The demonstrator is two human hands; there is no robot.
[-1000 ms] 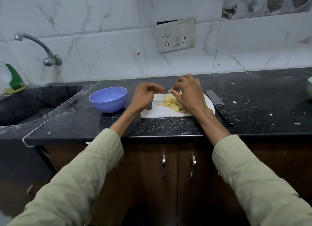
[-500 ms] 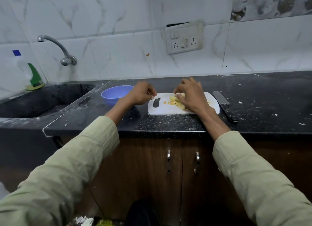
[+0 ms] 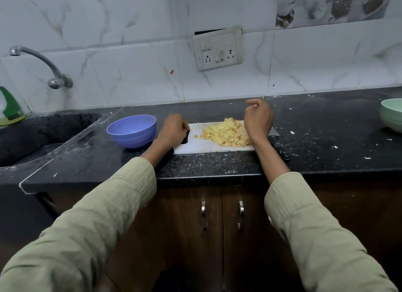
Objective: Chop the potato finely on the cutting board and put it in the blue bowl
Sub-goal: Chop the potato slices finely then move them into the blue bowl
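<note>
The chopped potato (image 3: 227, 132) lies heaped on the board (image 3: 206, 147), beside the blue bowl (image 3: 131, 131). The left hand (image 3: 174, 131) grips the board's edge (at its handle slot). The right hand (image 3: 258, 117) hovers, fingers loosely curled, holding nothing.

- Finely chopped potato (image 3: 226, 133), pale yellow, is lying in a loose heap on the right half of the cutting board.
- The white cutting board (image 3: 195, 147) is lying flat on the counter.
- The blue bowl (image 3: 132, 131) is standing upright just left of the board.
</note>
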